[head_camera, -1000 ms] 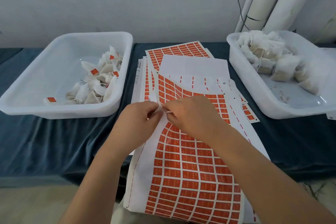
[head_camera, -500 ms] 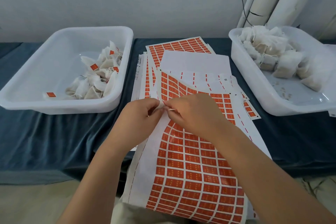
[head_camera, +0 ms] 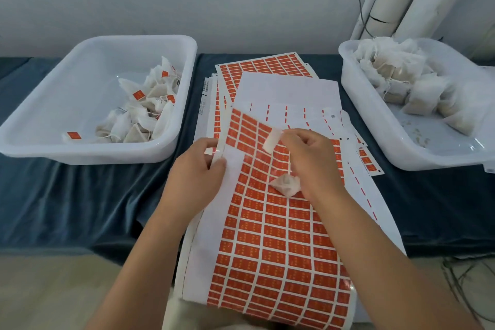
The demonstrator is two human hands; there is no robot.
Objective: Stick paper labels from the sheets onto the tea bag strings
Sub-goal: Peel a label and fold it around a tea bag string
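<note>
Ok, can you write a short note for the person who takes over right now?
Left hand: pinches the left edge of the top label sheet.
Right hand: pinches a peeled label; a tea bag hangs below it by its string.
Done: labelled tea bags lie in the left tray.
Left: close this label on the string, then label the unlabelled tea bags in the right tray.

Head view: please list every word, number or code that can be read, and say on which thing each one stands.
No text can be read.
The orange labels on the top sheet: pale marks, too small.
The tea bag labels in the left tray: blurred.
The barcode and print on a lower sheet: too small.
The square code on a white sheet: too small.
</note>
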